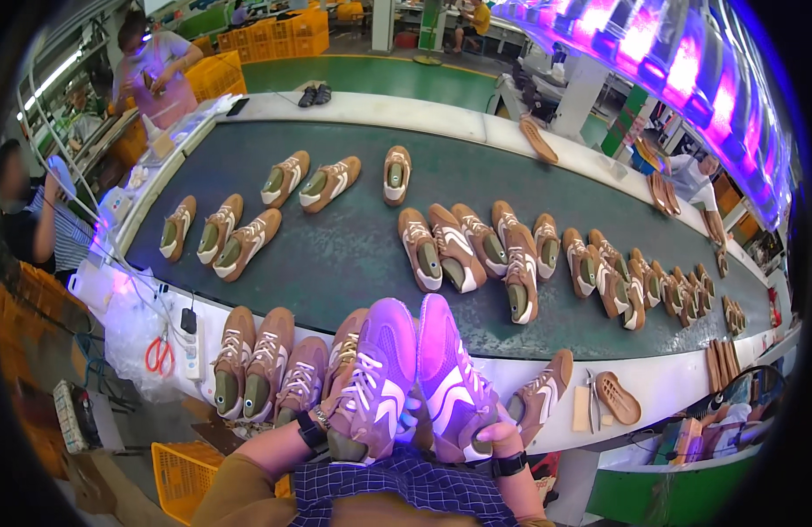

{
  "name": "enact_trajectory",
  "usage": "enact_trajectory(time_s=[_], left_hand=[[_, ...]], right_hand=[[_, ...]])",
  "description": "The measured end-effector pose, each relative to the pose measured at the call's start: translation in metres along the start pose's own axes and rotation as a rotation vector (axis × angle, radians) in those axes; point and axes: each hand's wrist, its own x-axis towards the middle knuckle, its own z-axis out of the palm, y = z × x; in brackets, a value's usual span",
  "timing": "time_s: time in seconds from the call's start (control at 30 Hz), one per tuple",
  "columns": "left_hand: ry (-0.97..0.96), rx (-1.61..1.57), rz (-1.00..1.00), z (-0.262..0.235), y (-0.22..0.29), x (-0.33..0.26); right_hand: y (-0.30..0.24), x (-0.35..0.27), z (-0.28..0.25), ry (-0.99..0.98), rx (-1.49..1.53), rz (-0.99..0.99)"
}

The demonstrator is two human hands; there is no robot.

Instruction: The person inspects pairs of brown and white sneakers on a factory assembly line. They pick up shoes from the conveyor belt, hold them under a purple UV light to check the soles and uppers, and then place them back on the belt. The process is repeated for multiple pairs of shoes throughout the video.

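I hold a pair of brown sneakers with white laces and white side stripes upright, toes together and tinted purple by the light. My left hand (336,393) is closed around the left sneaker (377,386), mostly hidden behind it. Something pale blue, perhaps covered fingertips, shows between the two shoes. My right hand (501,436) grips the right sneaker (452,386) near its heel, the thumb at the opening. Beside my left hand, several similar sneakers (267,360) stand on the white ledge (476,369). Another sneaker (547,391) leans just beyond my right hand.
A dark green conveyor belt (336,246) carries many matching sneakers (520,272). Red scissors (159,355) lie at left; pliers (592,395) and a shoe sole (617,397) at right. A yellow crate (182,479) stands below. Co-workers (155,70) are around the belt.
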Motion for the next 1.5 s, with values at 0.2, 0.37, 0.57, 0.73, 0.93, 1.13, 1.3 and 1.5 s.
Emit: enact_trajectory(time_s=[0.2, 0.37, 0.57, 0.73, 0.93, 1.13, 1.3, 1.5], left_hand=[[-0.058, -0.104, 0.132, -0.006, 0.020, 0.022], [-0.174, -0.223, 0.093, 0.005, 0.020, 0.035], [0.175, 0.310, 0.117, 0.004, 0.013, 0.018], [0.201, 0.369, 0.064, 0.008, 0.013, 0.015], [0.154, 0.375, 0.075, 0.025, 0.011, 0.015], [0.181, 0.332, 0.341, 0.057, 0.016, 0.039], [0.286, 0.166, 0.511, 0.058, 0.019, 0.047], [0.444, 0.151, 0.562, 0.042, 0.008, 0.036]], right_hand=[[-0.044, 0.015, 0.040, 0.073, -0.486, -0.465], [-0.013, 0.033, 0.045, 0.163, -0.043, -0.254], [0.037, 0.030, 0.009, 0.030, 0.359, -0.007], [0.023, 0.027, 0.009, 0.032, 0.232, 0.000], [0.018, 0.023, 0.008, 0.000, 0.138, -0.130], [-0.014, 0.045, 0.005, 0.221, 0.233, -0.304], [-0.040, 0.041, 0.025, 0.323, 0.346, -0.450], [-0.014, 0.029, 0.018, 0.492, 0.380, -0.370]])
